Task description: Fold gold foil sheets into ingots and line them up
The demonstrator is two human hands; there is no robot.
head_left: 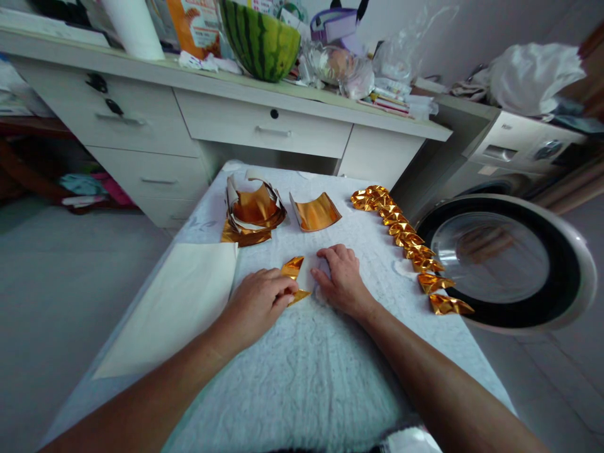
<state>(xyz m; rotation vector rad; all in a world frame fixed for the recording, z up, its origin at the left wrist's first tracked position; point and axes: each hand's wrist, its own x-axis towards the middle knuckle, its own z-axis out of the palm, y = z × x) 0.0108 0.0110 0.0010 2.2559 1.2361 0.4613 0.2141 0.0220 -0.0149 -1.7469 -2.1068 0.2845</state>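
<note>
A small piece of gold foil paper [293, 267] with folded corners lies on the cloth-covered table between my hands. My left hand [264, 296] rests over its left side, fingers bent together and closed on it; part of the paper is hidden beneath them. Just to the right, my right hand [344, 280] touches the tabletop with thumb and forefinger apart, holding nothing that I can see. Beyond my hands sit a single curved gold sheet [318, 212] and a curled stack of gold sheets [255, 204]. Folded gold foil pieces [406, 236] form a row along the right edge.
A large pale sheet [174, 302] lies at the table's left. Behind stands a white desk [264, 135] bearing a cut watermelon [262, 41], a paper roll [134, 28] and plastic bags. The open washing machine door [504, 261] borders the table's right side.
</note>
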